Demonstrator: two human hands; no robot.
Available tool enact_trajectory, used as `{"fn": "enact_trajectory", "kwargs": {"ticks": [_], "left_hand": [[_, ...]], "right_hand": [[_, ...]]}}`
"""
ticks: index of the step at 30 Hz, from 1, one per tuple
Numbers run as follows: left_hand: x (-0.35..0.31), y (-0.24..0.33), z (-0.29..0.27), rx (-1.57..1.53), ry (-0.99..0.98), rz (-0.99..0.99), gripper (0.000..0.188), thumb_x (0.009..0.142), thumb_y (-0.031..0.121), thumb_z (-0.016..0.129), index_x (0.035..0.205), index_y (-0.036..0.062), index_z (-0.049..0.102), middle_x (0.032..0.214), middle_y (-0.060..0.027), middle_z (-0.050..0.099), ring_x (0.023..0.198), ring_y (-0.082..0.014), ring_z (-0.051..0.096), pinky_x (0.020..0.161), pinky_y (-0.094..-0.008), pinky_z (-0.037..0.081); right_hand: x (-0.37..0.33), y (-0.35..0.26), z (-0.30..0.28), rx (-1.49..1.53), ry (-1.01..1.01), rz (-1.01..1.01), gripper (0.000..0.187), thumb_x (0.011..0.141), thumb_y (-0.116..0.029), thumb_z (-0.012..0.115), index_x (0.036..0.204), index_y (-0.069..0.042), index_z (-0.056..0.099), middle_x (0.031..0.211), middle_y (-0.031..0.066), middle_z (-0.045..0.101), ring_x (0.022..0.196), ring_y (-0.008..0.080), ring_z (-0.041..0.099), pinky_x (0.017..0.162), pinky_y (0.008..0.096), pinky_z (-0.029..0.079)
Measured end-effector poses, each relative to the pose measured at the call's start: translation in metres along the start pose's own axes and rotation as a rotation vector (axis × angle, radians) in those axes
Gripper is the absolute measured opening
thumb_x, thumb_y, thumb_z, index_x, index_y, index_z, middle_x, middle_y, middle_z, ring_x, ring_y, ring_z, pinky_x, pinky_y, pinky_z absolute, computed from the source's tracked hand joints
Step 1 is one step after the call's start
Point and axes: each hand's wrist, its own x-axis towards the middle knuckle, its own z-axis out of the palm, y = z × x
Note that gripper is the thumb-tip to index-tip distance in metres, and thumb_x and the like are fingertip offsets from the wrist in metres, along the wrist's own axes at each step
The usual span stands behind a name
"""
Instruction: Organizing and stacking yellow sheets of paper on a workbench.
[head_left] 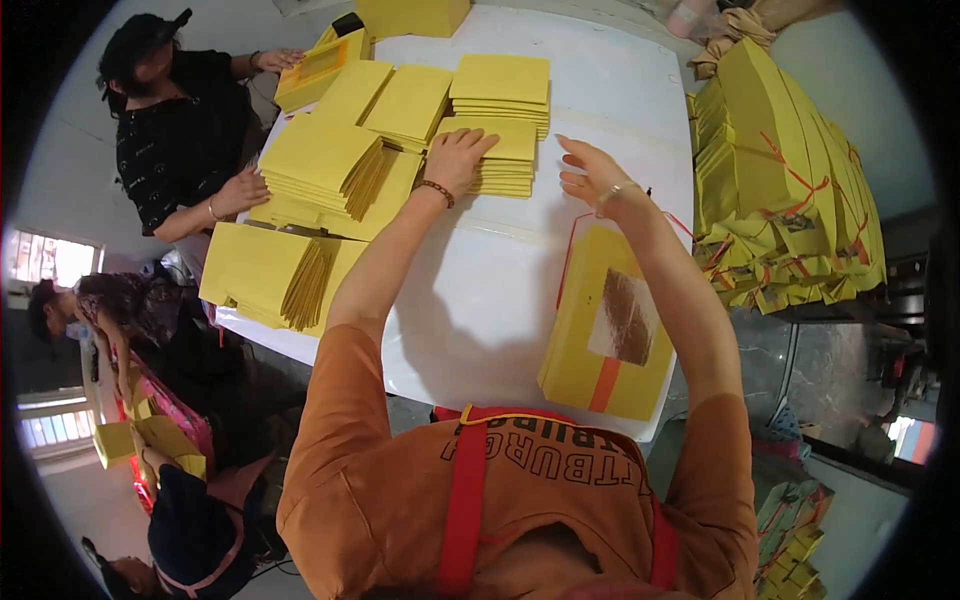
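Observation:
My left hand, with a beaded bracelet at its wrist, lies over the left part of a low stack of yellow folded paper sheets. Its fingers are stretched across the top sheet. Just right of that stack, my right hand hovers over the white table with fingers apart and nothing in them. Behind the low stack stands another yellow paper stack. Below my right forearm lies a thick yellow paper bundle, bearing a silver foil square and an orange strip. A red cord runs beside it.
More yellow stacks fill the table's left side, one at the near left corner. A co-worker's hand touches the stacks there. Large tied yellow bundles stand beyond the right edge. Other people work at lower left.

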Motion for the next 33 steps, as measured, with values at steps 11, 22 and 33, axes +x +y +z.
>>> {"fn": "enact_trajectory", "kwargs": {"ticks": [11,22,33], "left_hand": [[-0.020,0.021,0.013,-0.385,0.292,-0.504,0.047,0.081,0.027,0.053,0.120,0.0024,0.049,0.129,-0.0219,0.039,0.119,-0.0407,0.033,0.100,-0.0473,0.026],[-0.024,0.034,0.024,-1.043,0.507,-1.194,0.063,0.082,0.027,0.059,0.130,-0.0048,0.032,0.121,-0.0245,0.046,0.112,-0.0317,0.046,0.094,-0.0357,0.037],[-0.051,0.007,0.027,-1.440,0.191,-1.193,0.091,0.066,0.026,0.077,0.129,-0.0087,0.022,0.108,-0.0182,0.049,0.097,-0.0225,0.052,0.083,-0.0321,0.044]], "right_hand": [[0.119,0.065,0.029,0.239,-0.084,0.319,0.037,0.077,-0.018,0.070,0.107,-0.002,0.056,0.095,0.0115,0.063,0.079,0.0236,0.064,0.063,0.0381,0.054],[0.111,0.049,0.034,0.089,0.053,0.420,0.041,0.066,-0.027,0.078,0.098,-0.009,0.061,0.092,0.0047,0.064,0.081,0.0168,0.064,0.068,0.0303,0.053],[0.103,0.032,0.008,-0.119,-0.160,0.429,0.048,0.068,-0.032,0.076,0.105,-0.008,0.058,0.100,0.0077,0.062,0.088,0.0186,0.062,0.075,0.0350,0.051]]}}
